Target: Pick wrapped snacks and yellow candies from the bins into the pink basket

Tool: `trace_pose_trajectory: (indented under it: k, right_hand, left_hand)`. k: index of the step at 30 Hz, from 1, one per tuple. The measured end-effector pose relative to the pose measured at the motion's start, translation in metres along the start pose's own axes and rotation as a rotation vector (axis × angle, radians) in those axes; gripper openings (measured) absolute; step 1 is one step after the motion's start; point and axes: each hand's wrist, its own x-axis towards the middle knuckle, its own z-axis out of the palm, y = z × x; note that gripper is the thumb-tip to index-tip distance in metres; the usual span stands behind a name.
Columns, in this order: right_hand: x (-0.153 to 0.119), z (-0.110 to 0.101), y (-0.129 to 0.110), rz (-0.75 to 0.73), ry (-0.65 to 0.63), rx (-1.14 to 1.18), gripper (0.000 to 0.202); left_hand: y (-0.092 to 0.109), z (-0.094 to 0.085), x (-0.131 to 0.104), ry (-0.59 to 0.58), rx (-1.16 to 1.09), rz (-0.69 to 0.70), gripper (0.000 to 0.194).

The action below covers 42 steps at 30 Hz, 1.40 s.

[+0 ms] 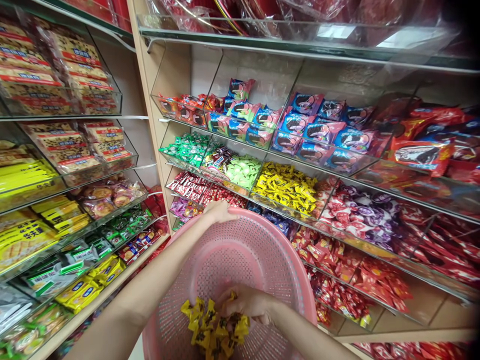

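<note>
A large pink plastic basket (pixel 262 240) with a perforated wall is tilted with its mouth toward me. My left hand (pixel 218 212) grips its far rim, the fingers hooked over the edge and partly hidden. Down inside the basket, my right hand (pixel 247 302) has its fingers curled among several yellow-wrapped candies (pixel 210 330). Some of these candies lie against the fingers; how many are held is hidden. Beyond the basket, a clear bin of similar yellow candies (pixel 287 187) sits on the shelf.
Clear shelf bins hold blue-and-pink cookie packs (pixel 318 130), green candies (pixel 187 149), purple and white candies (pixel 367 212) and red packets (pixel 382 280). Left shelves carry biscuit packs (pixel 60 145) and yellow packets (pixel 24 177). A glass shelf edge (pixel 262 40) runs across the top.
</note>
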Motion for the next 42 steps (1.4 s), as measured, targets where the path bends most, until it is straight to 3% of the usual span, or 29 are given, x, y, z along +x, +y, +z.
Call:
trace_pose_trajectory:
  k: [7, 19, 26, 31, 37, 42]
  right_hand:
    - [0.013, -0.005, 0.004, -0.13, 0.083, 0.063, 0.023]
    - [0.015, 0.008, 0.004, -0.043, 0.023, 0.094, 0.039]
    - [0.008, 0.0, -0.006, -0.148, 0.068, 0.374, 0.044]
    - [0.015, 0.002, 0.0, -0.174, 0.088, 0.405, 0.042]
    - [0.027, 0.011, 0.015, -0.117, -0.01, 0.317, 0.045]
    - [0.022, 0.015, 0.011, -0.1, -0.061, 0.298, 0.053]
  left_hand:
    - [0.002, -0.002, -0.001, -0.002, 0.0, -0.002, 0.067]
    - [-0.001, 0.001, 0.003, -0.002, 0.017, 0.003, 0.064]
    - [-0.001, 0.0, 0.001, -0.007, 0.013, -0.003, 0.064]
    - [0.002, -0.001, 0.001, 0.003, 0.013, -0.001, 0.064]
    - [0.003, 0.0, 0.001, 0.003, 0.01, 0.001, 0.065]
    - [-0.001, 0.001, 0.002, 0.003, 0.006, -0.006, 0.065]
